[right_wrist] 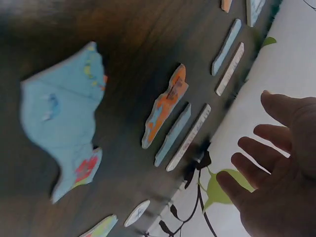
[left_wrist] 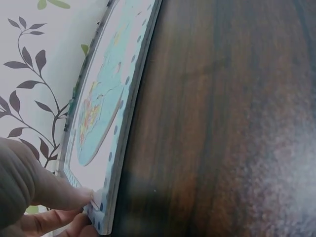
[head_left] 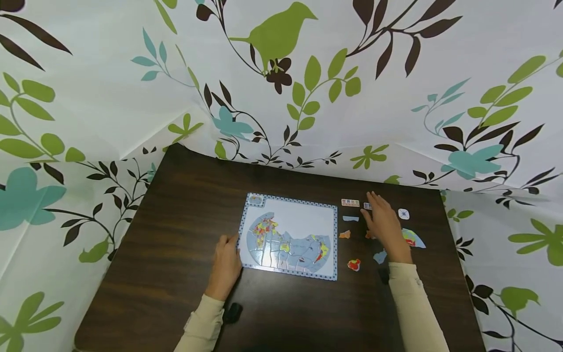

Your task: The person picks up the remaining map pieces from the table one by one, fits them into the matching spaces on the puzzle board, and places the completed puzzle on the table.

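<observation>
White strip point(head_left: 350, 203) near the right fingers point(head_left: 376, 201) bears illegibly small coloured print.

Is a dark wood-grained table point(head_left: 154, 264); bears a puzzle board point(head_left: 303, 217) just right of the left hand point(head_left: 225, 261)'s grip, loose pieces point(head_left: 354, 265) farther right.

Puzzle board point(head_left: 303, 215): face up, white, dotted blue border; fitted map pieces point(head_left: 292, 252) fill the lower circle, upper part bare.
Loose, just right of board, top to bottom: printed strip point(head_left: 350, 203), pale blue strip point(head_left: 350, 218), orange piece point(head_left: 345, 234), red-and-yellow piece point(head_left: 354, 265).
Farther right of board: second printed strip point(head_left: 367, 206), partly hidden; blue piece point(head_left: 379, 257); small white compass piece point(head_left: 403, 214); multicoloured wedge point(head_left: 413, 238), rightmost from board.
</observation>
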`<state>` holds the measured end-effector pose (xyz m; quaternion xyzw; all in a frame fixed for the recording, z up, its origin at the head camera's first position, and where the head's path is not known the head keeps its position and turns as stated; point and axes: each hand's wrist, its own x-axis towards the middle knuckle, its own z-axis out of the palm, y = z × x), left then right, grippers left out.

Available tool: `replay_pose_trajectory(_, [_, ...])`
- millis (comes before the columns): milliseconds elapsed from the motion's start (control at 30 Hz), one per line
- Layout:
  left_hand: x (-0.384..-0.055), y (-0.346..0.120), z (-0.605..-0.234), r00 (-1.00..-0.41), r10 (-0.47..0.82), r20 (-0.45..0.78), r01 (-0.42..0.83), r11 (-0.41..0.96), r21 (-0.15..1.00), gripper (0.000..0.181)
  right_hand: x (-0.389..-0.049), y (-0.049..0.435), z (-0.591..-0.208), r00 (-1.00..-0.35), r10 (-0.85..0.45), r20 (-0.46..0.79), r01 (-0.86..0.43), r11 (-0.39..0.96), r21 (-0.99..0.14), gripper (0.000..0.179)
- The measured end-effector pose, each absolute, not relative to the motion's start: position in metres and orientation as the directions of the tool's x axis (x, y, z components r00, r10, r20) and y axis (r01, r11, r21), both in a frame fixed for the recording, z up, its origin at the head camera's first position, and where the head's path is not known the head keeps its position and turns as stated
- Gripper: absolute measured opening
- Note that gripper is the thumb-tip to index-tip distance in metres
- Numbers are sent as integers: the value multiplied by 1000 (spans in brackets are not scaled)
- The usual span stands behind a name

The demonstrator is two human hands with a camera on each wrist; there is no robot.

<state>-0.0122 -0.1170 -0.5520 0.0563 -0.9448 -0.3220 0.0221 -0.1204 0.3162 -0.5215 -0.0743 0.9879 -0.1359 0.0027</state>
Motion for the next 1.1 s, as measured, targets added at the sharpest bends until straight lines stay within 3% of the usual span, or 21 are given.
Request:
replay_pose_trajectory(433, [-13,-120,-551,-992,-127,-8,-106,786,610,37,-147,305,-544,-989,-139,-58,-125,971,-204,55])
replay_pose_trajectory(767, [-13,-118,-551,-991,-134,-23,-120,781,613,36,-149,302,-553,-994,-84,63,-98,960,-262,17])
replay_pose_trajectory(1100, [-13,-118,-553,-990,-140,-1,-112,786,609,36,-148,297,-550,-997,-29,76,-53,939,-341,19])
